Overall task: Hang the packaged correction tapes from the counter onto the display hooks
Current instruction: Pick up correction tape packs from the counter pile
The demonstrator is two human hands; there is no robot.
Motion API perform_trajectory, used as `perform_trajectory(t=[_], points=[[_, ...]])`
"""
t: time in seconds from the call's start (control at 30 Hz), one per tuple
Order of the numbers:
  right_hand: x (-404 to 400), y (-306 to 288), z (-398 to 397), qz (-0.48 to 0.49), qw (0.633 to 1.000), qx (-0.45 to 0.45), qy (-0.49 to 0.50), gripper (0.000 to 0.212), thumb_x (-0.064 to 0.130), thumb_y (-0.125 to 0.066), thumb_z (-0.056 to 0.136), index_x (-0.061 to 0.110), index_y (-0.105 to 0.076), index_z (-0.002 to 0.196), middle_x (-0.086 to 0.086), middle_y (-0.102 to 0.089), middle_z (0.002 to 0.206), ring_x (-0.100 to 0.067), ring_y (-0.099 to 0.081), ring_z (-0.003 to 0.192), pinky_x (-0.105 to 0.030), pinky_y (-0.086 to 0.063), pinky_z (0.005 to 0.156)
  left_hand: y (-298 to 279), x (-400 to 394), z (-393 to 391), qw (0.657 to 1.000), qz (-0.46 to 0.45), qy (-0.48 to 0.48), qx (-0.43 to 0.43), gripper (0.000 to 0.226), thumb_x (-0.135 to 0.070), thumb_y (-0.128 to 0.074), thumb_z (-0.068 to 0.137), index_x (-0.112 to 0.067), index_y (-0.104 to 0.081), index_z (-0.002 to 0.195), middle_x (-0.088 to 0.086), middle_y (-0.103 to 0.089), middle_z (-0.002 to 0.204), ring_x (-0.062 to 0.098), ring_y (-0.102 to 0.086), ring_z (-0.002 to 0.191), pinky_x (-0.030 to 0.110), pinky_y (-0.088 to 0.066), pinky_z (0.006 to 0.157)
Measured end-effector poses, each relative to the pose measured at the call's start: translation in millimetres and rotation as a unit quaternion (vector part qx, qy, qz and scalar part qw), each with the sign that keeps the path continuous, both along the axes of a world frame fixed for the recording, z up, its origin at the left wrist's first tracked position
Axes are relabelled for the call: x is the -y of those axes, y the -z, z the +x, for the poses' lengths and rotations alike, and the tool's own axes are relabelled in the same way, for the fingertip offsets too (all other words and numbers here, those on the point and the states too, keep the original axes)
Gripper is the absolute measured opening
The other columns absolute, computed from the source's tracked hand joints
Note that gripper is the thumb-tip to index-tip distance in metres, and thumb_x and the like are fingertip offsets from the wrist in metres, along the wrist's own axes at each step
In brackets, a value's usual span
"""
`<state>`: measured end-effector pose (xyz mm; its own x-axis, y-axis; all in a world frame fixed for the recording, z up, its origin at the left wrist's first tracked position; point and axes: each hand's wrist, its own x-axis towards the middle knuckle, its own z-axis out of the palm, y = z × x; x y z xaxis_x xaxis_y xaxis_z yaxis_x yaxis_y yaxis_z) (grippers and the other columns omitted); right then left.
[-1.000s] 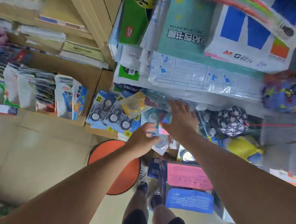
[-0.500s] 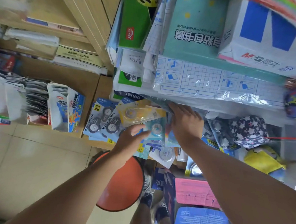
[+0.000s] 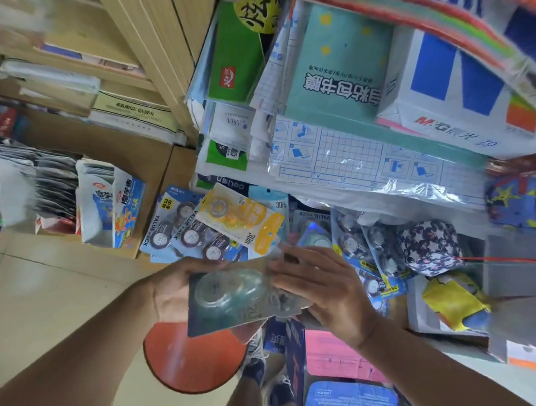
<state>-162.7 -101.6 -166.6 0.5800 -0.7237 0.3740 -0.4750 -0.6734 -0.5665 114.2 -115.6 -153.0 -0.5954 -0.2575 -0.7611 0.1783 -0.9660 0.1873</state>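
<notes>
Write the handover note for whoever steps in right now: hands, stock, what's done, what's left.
Left hand: grips a clear blister-packed correction tape on a dark blue card from beneath.
Right hand: fingers rest on that pack's right end; whether they pinch it is unclear.
Hanging on the display: yellow 30m correction tape pack overlapping the blue value-pack cards with round dark tapes; more blue packs hang further right.
Done: several packs appear hung.
Left: the held pack is not yet on a hook; the hooks themselves are hidden behind the stock. The counter supply is not clearly visible.
</notes>
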Motion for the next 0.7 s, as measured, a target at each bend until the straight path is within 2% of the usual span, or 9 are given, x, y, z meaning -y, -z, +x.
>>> perform_trajectory(t=[0.07,0.13,0.23,0.33,0.4,0.47,0.53,0.6,0.7], points=[[-4,6,-7,0.03,0.999,-0.004,0.035,0.054,-0.013,-0.08,0.069,0.015,-0.078,0.115,0.004,-0.071,0.129,-0.028,-0.06,0.13,-0.048,-0.051,0.097,2,-4,-6,0.998,-0.017,0.057,-0.027,0.08,-0.028,-0.096,0.062,-0.005,-0.065,0.132,0.016,-0.069,0.124,0.03,-0.068,0.107,0.041,-0.053,0.091],[-7,13,-11,0.044,0.997,-0.02,0.054,0.061,-0.017,-0.077,0.065,0.017,-0.078,0.116,0.005,-0.07,0.13,-0.028,-0.06,0.13,-0.048,-0.05,0.098,5,-10,-18,0.994,-0.038,0.08,-0.061,0.086,-0.031,-0.094,0.067,-0.01,-0.058,0.142,0.015,-0.065,0.135,0.029,-0.065,0.117,0.04,-0.054,0.095],[-10,20,-12,0.04,0.996,-0.038,0.069,0.063,-0.012,-0.081,0.063,0.019,-0.077,0.118,0.006,-0.071,0.129,-0.026,-0.063,0.126,-0.044,-0.05,0.101,6,-14,-35,0.995,-0.033,0.058,-0.069,0.076,-0.036,-0.098,0.055,-0.012,-0.073,0.123,0.012,-0.073,0.116,0.025,-0.073,0.1,0.035,-0.059,0.081],[-10,31,-11,0.034,0.988,-0.105,0.112,0.057,-0.001,-0.067,0.074,0.02,-0.072,0.127,0.004,-0.067,0.135,-0.028,-0.057,0.129,-0.044,-0.044,0.106,9,-20,-47,0.998,-0.042,0.055,0.016,0.072,-0.021,-0.09,0.061,-0.012,-0.066,0.129,0.01,-0.072,0.107,0.023,-0.071,0.09,0.035,-0.058,0.075],[-11,41,-7,0.065,0.954,-0.232,0.18,0.073,0.011,-0.073,0.076,0.022,-0.053,0.146,-0.002,-0.055,0.149,-0.03,-0.044,0.14,-0.045,-0.029,0.116,15,-26,-50,0.995,-0.036,0.036,0.081,0.069,-0.018,-0.081,0.066,-0.01,-0.063,0.132,0.01,-0.072,0.106,0.023,-0.07,0.088,0.034,-0.057,0.074],[-10,48,-4,0.126,0.895,-0.365,0.224,0.104,0.034,-0.082,0.077,0.026,-0.02,0.16,-0.009,-0.031,0.164,-0.033,-0.025,0.152,-0.046,-0.006,0.124,20,-34,-49,0.99,-0.052,0.008,0.132,0.066,-0.017,-0.083,0.064,-0.011,-0.066,0.128,0.011,-0.074,0.107,0.024,-0.07,0.089,0.035,-0.055,0.076],[-7,50,-3,0.174,0.847,-0.454,0.216,0.107,0.037,-0.069,0.09,0.029,0.01,0.161,-0.014,-0.008,0.17,-0.036,-0.004,0.157,-0.051,0.013,0.123,23,-41,-49,0.98,-0.087,-0.036,0.177,0.055,-0.015,-0.083,0.064,-0.015,-0.07,0.118,0.011,-0.077,0.108,0.023,-0.072,0.091,0.035,-0.053,0.079],[3,48,0,0.193,0.818,-0.505,0.198,0.098,0.028,-0.055,0.098,0.026,0.024,0.157,-0.017,-0.003,0.17,-0.037,0.005,0.157,-0.054,0.015,0.122,27,-47,-49,0.967,-0.117,-0.077,0.215,0.053,-0.02,-0.086,0.061,-0.018,-0.072,0.112,0.013,-0.077,0.111,0.026,-0.073,0.096,0.037,-0.054,0.086],[21,47,7,0.194,0.808,-0.52,0.199,0.105,0.02,-0.058,0.094,0.024,0.026,0.156,-0.018,-0.018,0.164,-0.037,-0.001,0.157,-0.053,0.009,0.125,32,-49,-48,0.946,-0.135,-0.099,0.277,0.072,-0.039,-0.091,0.051,-0.018,-0.068,0.116,0.011,-0.078,0.111,0.029,-0.075,0.1,0.044,-0.055,0.092]])
